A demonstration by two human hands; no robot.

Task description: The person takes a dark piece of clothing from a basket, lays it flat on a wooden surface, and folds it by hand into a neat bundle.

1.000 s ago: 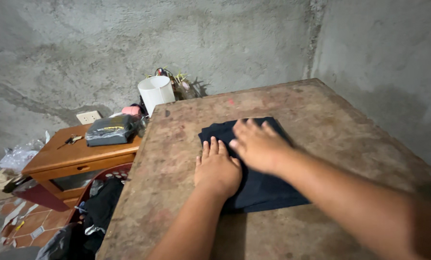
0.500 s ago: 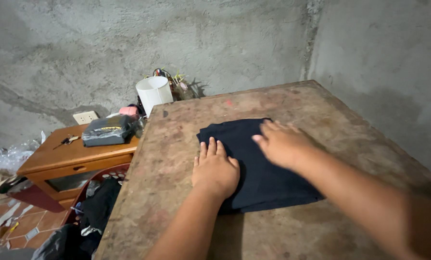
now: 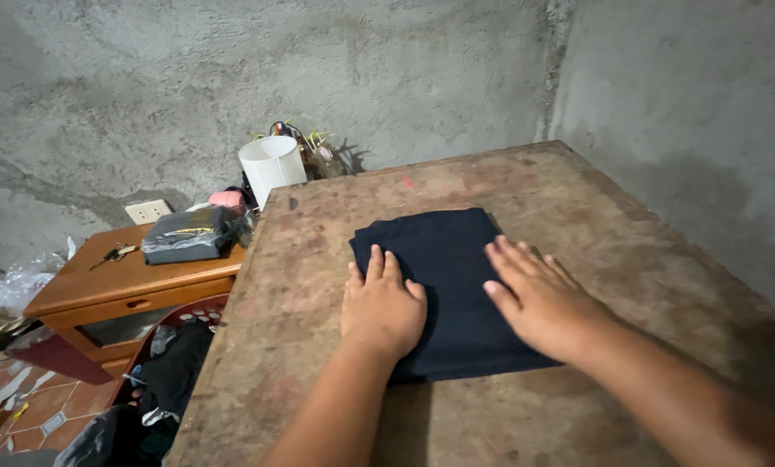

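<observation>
Cloth: dark folded cloth (image 3: 444, 285), a squarish flat bundle, lies on the middle of the worn wooden table (image 3: 578, 199), nearer the left edge than the wall side.
Left hand: left hand (image 3: 381, 303) flat, palm down, fingers together, resting on the cloth's left edge; heel of the hand half on bare wood.
Right hand: right hand (image 3: 536, 298) flat and spread, fingers pointing away, on the cloth's right edge. Neither hand grips anything; they sit apart with cloth showing between.
Risk, cloth: my guess is the near corner could ruck or the fold slide open if one palm drags sideways while the other pins; the rough tabletop may catch the fabric.
Risk, edge: the left table edge is close; a push that way could send the bundle over.
Beyond, left: white cylindrical container (image 3: 271, 169) at the table's far corner, tangle of wires (image 3: 305, 138) behind it.
Lower left: small wooden cabinet (image 3: 128, 281) carrying a dark wrapped package (image 3: 188, 235); wall socket (image 3: 148, 211) above; red basket (image 3: 184, 316) with clothes below.
</observation>
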